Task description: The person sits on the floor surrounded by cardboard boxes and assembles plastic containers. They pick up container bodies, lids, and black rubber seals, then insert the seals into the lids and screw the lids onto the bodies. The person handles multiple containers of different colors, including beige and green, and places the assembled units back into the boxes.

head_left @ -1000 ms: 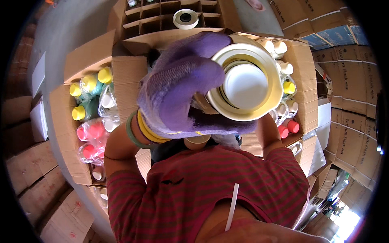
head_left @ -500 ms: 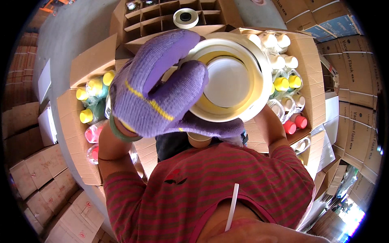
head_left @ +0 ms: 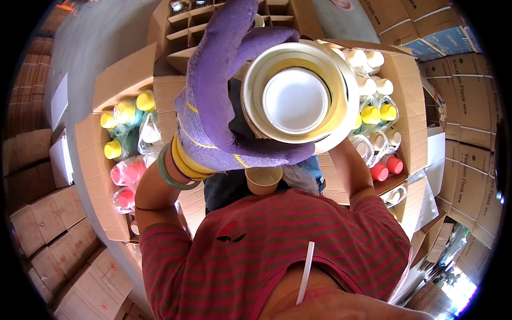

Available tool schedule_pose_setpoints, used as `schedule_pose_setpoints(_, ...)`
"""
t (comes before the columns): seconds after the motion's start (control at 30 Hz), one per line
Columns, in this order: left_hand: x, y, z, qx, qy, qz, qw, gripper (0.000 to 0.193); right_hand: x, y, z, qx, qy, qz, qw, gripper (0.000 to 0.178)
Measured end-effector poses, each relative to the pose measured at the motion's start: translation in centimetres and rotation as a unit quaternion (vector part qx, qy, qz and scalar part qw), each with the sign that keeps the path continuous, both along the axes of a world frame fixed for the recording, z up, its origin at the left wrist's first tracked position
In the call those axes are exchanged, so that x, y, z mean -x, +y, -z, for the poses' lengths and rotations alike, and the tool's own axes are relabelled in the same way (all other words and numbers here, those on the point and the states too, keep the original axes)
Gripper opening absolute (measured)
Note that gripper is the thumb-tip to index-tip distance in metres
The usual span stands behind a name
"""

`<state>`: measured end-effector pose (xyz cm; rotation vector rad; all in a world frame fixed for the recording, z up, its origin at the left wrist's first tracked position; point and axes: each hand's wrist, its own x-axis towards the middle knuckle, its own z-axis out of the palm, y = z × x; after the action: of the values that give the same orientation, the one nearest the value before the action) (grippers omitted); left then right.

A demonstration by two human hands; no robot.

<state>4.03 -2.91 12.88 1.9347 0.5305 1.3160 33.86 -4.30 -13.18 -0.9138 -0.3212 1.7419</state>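
A round cream-white vessel [head_left: 296, 101] with a stepped, ringed rim is held up end-on before me; a white disc shows inside it. My left hand [head_left: 210, 106], in a purple glove with yellow bands, is beside its left side. The glove's upper fingers stretch upward, apart from one another, and the thumb side runs along the vessel's lower edge. A dark gap shows between palm and vessel. My right forearm [head_left: 349, 168] reaches up behind the vessel, whose far side seems borne by my right hand; that hand's fingers are hidden. Below, a cream cup [head_left: 264, 180] sits by my lap.
Open cartons hold wrapped bottles with yellow caps [head_left: 125, 112] and red caps [head_left: 380, 172] on both sides. A divided carton [head_left: 184, 40] stands ahead, partly behind my glove. Stacked brown boxes [head_left: 458, 112] line the right, with more boxes [head_left: 53, 224] on the left.
My left hand has lifted and its curled fingers have stretched upward and apart. The vessel has tilted, its inner disc now showing more to the left. The right arm has hardly moved.
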Motion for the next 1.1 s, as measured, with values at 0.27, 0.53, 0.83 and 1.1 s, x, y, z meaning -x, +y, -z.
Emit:
schedule_pose_setpoints(0.27,1.1,0.6,2.9,-0.023,-0.04,0.011,0.999,0.151,0.0,1.1,-0.1,-0.004,0.0,0.006,1.0,0.069)
schedule_pose_setpoints(0.53,3.0,2.8,2.2,-0.165,0.1,0.042,0.98,0.149,-0.4,0.0,-0.3,0.001,0.001,0.015,1.0,0.07)
schedule_pose_setpoints(0.83,1.4,0.4,-0.3,-0.099,0.084,0.039,0.991,0.133,-0.5,-0.4,-0.3,0.002,0.006,0.02,1.0,0.071)
schedule_pose_setpoints(1.1,2.5,0.5,0.1,-0.07,0.129,0.031,0.989,0.106,0.5,3.7,-0.8,-0.011,0.012,0.008,1.0,0.071)
